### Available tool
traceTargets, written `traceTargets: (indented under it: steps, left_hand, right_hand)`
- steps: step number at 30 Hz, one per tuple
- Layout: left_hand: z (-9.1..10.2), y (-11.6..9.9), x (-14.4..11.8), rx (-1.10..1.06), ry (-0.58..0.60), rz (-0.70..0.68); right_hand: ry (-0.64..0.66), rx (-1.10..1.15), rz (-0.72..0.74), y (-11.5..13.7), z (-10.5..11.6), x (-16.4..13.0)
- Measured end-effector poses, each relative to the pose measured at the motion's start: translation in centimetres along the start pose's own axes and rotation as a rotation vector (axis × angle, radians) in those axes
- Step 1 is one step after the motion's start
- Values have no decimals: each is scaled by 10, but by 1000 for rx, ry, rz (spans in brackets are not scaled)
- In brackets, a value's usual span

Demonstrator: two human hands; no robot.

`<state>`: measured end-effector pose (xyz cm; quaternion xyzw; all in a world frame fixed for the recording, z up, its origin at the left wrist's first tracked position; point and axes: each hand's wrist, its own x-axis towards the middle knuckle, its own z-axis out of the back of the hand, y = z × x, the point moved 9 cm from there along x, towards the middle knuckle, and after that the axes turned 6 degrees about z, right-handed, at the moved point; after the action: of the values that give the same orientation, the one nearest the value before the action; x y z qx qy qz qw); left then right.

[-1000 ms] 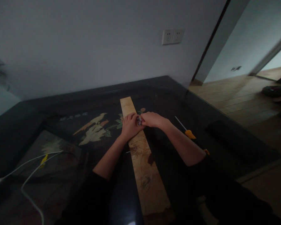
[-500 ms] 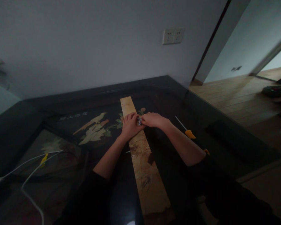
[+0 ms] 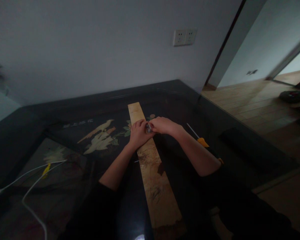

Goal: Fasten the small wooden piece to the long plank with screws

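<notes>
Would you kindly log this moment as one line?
left hand: on wooden plank | right hand: pinching small metal piece | screwdriver: idle

A dark glossy table (image 3: 215,116) with a painted bird and leaf picture under its surface carries the things. A long wooden board (image 3: 155,180) lies on it, running away from the person. Right of the board lies a screwdriver with yellow handle (image 3: 201,141). White cables (image 3: 32,180) lie at the left.
</notes>
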<state>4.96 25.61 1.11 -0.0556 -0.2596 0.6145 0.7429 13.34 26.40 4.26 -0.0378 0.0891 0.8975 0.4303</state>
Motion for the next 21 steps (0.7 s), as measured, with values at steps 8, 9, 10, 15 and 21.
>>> traceTargets:
  steps: [8,9,10,15,21]
  left_hand:
    - [-3,2,1,16,7,3]
    - [-3,3,1,14,11,9]
    - [-4,4,1,12,16,12]
    - [-3,4,1,-7,30,20]
    - [-1,2,1,-3,23,5]
  right_hand:
    - [-41,140,31,-5,11,-2]
    - [-43,178,18,-7,12,-3]
    - [-46,213,4,-11,15,-5]
    - [-48,195,-149,-52,21,-15]
    - [136,104,-420,-103,1,-31]
